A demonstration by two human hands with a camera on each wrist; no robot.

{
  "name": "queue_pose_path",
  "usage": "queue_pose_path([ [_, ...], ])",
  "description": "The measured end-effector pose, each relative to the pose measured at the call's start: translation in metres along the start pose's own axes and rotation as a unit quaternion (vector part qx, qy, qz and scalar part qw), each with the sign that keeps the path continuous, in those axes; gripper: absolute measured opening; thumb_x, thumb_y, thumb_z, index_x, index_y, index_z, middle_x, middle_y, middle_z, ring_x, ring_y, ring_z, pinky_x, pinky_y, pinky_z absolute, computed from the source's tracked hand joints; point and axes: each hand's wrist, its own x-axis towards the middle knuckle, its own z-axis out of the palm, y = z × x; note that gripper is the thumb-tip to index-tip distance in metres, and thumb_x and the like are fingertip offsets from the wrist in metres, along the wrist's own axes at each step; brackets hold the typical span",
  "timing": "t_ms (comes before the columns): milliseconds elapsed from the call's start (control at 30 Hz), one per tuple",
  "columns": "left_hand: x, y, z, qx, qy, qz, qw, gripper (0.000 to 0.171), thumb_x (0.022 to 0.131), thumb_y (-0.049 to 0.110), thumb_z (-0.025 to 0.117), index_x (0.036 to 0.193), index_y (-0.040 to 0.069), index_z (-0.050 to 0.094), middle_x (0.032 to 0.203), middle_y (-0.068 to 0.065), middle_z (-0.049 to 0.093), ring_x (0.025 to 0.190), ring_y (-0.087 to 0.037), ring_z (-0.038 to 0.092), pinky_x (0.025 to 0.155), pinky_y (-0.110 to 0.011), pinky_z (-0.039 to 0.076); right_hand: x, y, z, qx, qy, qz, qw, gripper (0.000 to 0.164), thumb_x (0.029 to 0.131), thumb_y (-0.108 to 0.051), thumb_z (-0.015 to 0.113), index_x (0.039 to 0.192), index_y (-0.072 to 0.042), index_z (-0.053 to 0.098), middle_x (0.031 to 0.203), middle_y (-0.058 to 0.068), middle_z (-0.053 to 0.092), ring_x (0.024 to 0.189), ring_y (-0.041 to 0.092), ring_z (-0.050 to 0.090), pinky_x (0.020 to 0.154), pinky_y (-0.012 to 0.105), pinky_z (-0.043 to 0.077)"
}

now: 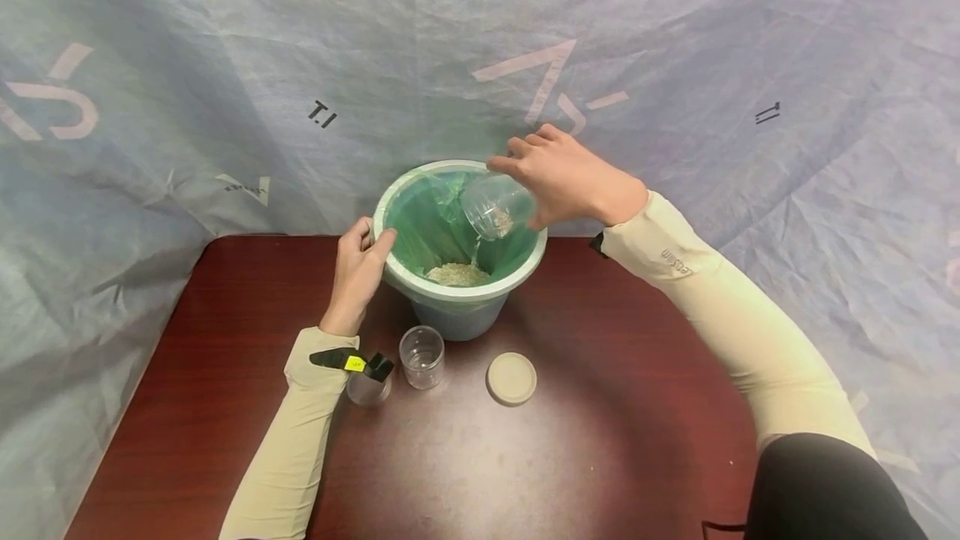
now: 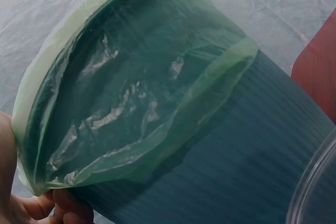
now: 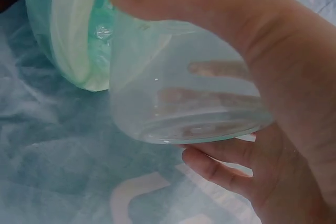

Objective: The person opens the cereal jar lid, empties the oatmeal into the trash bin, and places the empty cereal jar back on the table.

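My right hand (image 1: 573, 177) grips a clear plastic jar (image 1: 495, 205), tipped over the bin with its mouth down to the left. Pale grains (image 1: 457, 275) lie in a heap inside the bin, and a thin stream falls from the jar toward them. A blue bin (image 2: 252, 145) with a white rim (image 1: 517, 280) is lined with a thin green bag (image 2: 136, 93) folded over its edge. My left hand (image 1: 358, 269) holds the rim at its left side, thumb over the top and fingers outside. In the right wrist view, fingers show through the jar wall (image 3: 157, 87).
In front of the bin stands another clear jar (image 1: 422, 361), uncovered. A further clear round item (image 1: 368, 390) is partly hidden by the left wrist strap. A beige round lid (image 1: 512, 379) lies on the dark red table (image 1: 637, 407). Grey printed sheeting (image 1: 375, 48) hangs behind.
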Motion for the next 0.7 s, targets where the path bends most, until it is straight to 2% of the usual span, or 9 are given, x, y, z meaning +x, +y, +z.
queue_pose_path([
  [100,-0.0006,0.0004,0.0004,-0.001,-0.001,-0.002,1.0000,0.020,0.102,0.022,0.065,0.091,0.008,0.056,0.065,0.006,0.038,0.062,-0.010,0.040,0.060,-0.026,0.033,-0.0018,0.0029,0.0022,0.039,0.016,0.016,0.999,0.096,0.065,-0.041,0.099,0.147,-0.010,0.059,0.122,0.015,0.064,0.114,0.040,0.064,0.105,0.054,0.040],
  [200,-0.0002,0.0011,0.0002,-0.002,-0.002,-0.003,1.0000,0.020,0.102,0.022,0.065,0.092,0.008,0.056,0.065,0.007,0.041,0.063,-0.010,0.043,0.060,-0.025,0.034,-0.0037,0.0063,0.0048,0.092,0.055,0.043,0.993,0.100,0.067,-0.046,0.100,0.150,-0.010,0.057,0.132,0.014,0.065,0.120,0.038,0.064,0.106,0.055,0.041],
  [300,0.0006,0.0007,0.0004,-0.005,-0.004,-0.005,1.0000,0.018,0.102,0.022,0.065,0.094,0.007,0.058,0.066,0.007,0.047,0.064,-0.010,0.048,0.061,-0.024,0.037,-0.0062,0.0086,0.0058,0.086,0.085,0.046,0.992,0.099,0.068,-0.042,0.099,0.151,-0.010,0.056,0.132,0.015,0.064,0.117,0.040,0.063,0.102,0.055,0.043],
  [400,0.0012,0.0002,0.0002,-0.009,-0.006,-0.007,0.9999,0.016,0.102,0.021,0.065,0.096,0.007,0.060,0.067,0.007,0.051,0.065,-0.009,0.052,0.061,-0.024,0.039,-0.0083,0.0085,0.0053,0.040,0.078,0.034,0.996,0.096,0.068,-0.037,0.098,0.150,-0.010,0.057,0.124,0.016,0.063,0.112,0.042,0.062,0.101,0.055,0.042],
  [467,0.0012,0.0001,-0.0001,-0.008,-0.004,-0.005,0.9999,0.017,0.102,0.020,0.065,0.093,0.007,0.058,0.066,0.006,0.047,0.063,-0.009,0.048,0.060,-0.024,0.037,-0.0088,0.0074,0.0046,0.025,0.061,0.027,0.997,0.095,0.068,-0.037,0.097,0.150,-0.010,0.057,0.120,0.016,0.062,0.111,0.043,0.061,0.102,0.054,0.041],
  [600,0.0007,0.0007,-0.0009,-0.001,0.000,0.000,1.0000,0.021,0.102,0.021,0.065,0.090,0.007,0.054,0.065,0.006,0.036,0.061,-0.011,0.038,0.060,-0.026,0.031,-0.0080,0.0063,0.0046,0.046,0.036,0.036,0.998,0.098,0.068,-0.043,0.098,0.151,-0.011,0.056,0.122,0.013,0.062,0.116,0.040,0.062,0.110,0.053,0.037],
  [700,0.0003,0.0005,-0.0008,0.000,0.000,0.000,1.0000,0.019,0.102,0.021,0.065,0.091,0.007,0.056,0.065,0.006,0.038,0.062,-0.010,0.040,0.060,-0.026,0.033,-0.0079,0.0071,0.0063,0.058,0.047,0.038,0.996,0.097,0.067,-0.043,0.099,0.149,-0.011,0.058,0.123,0.013,0.063,0.116,0.039,0.062,0.109,0.053,0.038],
])
